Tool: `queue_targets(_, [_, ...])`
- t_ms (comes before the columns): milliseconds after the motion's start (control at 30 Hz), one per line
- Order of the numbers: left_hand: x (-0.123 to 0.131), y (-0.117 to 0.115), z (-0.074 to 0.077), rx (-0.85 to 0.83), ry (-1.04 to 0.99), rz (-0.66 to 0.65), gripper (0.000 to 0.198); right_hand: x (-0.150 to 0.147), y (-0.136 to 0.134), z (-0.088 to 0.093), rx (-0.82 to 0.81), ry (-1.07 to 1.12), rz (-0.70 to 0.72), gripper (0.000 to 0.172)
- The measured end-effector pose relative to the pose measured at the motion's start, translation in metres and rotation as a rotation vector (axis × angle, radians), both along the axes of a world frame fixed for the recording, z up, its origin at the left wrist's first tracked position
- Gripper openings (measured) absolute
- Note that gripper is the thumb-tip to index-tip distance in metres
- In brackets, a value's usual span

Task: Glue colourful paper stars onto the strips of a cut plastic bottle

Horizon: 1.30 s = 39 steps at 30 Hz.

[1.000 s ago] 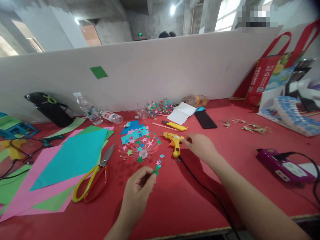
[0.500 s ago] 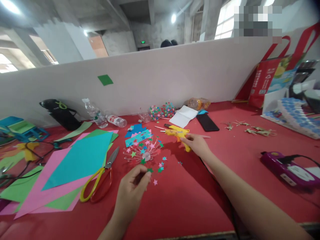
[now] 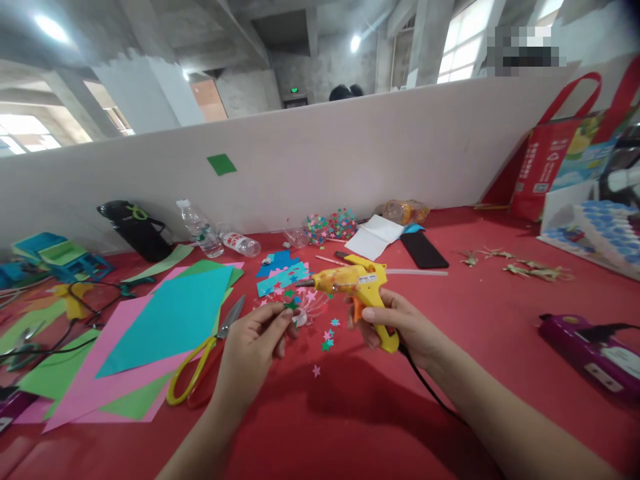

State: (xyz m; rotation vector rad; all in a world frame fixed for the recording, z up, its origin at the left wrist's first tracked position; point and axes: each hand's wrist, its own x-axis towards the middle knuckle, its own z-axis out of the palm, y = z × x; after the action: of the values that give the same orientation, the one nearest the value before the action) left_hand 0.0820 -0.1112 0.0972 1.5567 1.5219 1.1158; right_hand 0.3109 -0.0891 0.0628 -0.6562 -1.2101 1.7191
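Observation:
My right hand (image 3: 400, 327) grips the handle of a yellow and orange glue gun (image 3: 357, 283), lifted off the red table (image 3: 380, 413), nozzle pointing left. My left hand (image 3: 255, 343) pinches a small green paper star (image 3: 291, 305) between thumb and fingers, held just below the nozzle. Behind both lies a clear plastic flower shape (image 3: 313, 307) dotted with coloured stars. Loose stars (image 3: 327, 337) are scattered under the gun. The gun's black cord (image 3: 430, 393) trails toward me.
Yellow-handled scissors (image 3: 205, 357) lie on teal, pink and green paper sheets (image 3: 160, 327) at left. Plastic bottles (image 3: 220, 237), a white paper, a black phone (image 3: 424, 250) and a glue stick sit by the white partition. A purple device (image 3: 590, 347) and red bag are at right.
My right hand took the glue gun off the table and brought it toward me, nozzle now pointing left. My left hand lifted a green star from the table up toward the nozzle.

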Motion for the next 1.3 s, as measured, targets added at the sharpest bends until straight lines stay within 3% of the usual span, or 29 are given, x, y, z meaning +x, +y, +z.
queue_targets(267, [0.008, 0.002, 0.006, 0.028, -0.032, 0.042, 0.025, -0.008, -0.008, -0.002, -0.025, 0.064, -0.001, 0.022])
queue_targets(367, [0.008, 0.002, 0.007, 0.062, 0.019, 0.027, 0.024, -0.008, -0.01, -0.002, -0.012, -0.01, -0.046, 0.029])
queue_targets(533, [0.008, 0.003, 0.006, 0.109, 0.09, 0.017, 0.025, -0.011, -0.018, 0.0, 0.138, -0.274, -0.152, 0.03])
queue_targets(800, [0.01, 0.003, 0.002, 0.159, 0.19, 0.058, 0.022, -0.017, -0.02, 0.004, 0.339, -0.323, -0.197, 0.024])
queue_targets(1300, [0.006, 0.001, 0.001, 0.267, 0.357, 0.064, 0.022, -0.016, -0.019, -0.008, 0.346, -0.341, -0.228, 0.027])
